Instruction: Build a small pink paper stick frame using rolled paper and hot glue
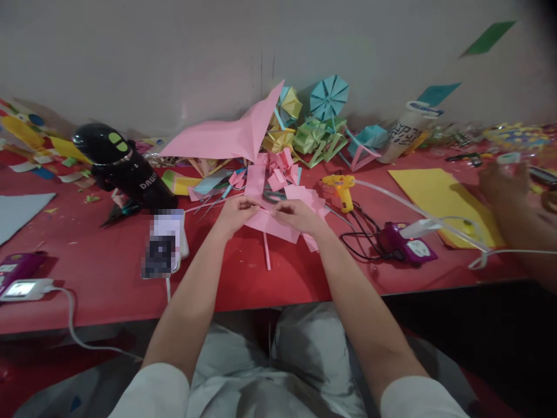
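Close together over the middle of the red table, both my hands are closed in a pinch. My left hand (pixel 237 215) and my right hand (pixel 298 215) meet at a small piece of pink paper between their fingertips; its exact shape is too small to make out. Under them lie pink paper sheets (pixel 282 230). A thin pink paper stick (pixel 267 255) points toward me below the fingers. Just beyond, a pink paper strip (pixel 256 181) and a heap of folded pink pieces (pixel 285 168) lie close. Scissors (pixel 275 196) are partly hidden behind my right hand.
A yellow glue gun (pixel 342 188) lies right of my hands, its cord near a purple power socket (pixel 411 244). Left are a phone (pixel 163 244) and a black bottle (pixel 126 168). Folded paper umbrellas (pixel 329 96) stand behind. Another person's hand (pixel 505 186) is at right, by yellow paper (pixel 444 200).
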